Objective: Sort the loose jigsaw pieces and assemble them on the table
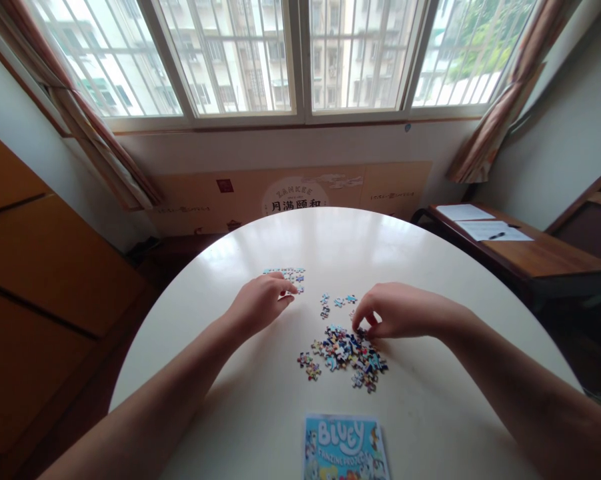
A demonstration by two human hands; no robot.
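Note:
On the white round table (180,333) lies a heap of small jigsaw puzzle pieces (347,350), many dark blue and light blue. My right hand (400,310) reaches down to its far right side. Thumb and fingers pinch at a puzzle piece there, mostly hidden by the fingertips. Farther left, my left hand (263,300) hovers beside a group of pale blue pieces (293,271) set out in rows, partly covering them. Its thumb and index finger are a little apart, and I see nothing held between them. Several loose pieces (339,302) lie between the hands.
A blue picture card or box lid marked "Bluey" (345,447) lies at the near edge of view. To the right stands a brown wooden desk (545,257) with papers (493,231) and a pen. Barred windows (300,60) and a printed cardboard panel (190,200) are beyond the table.

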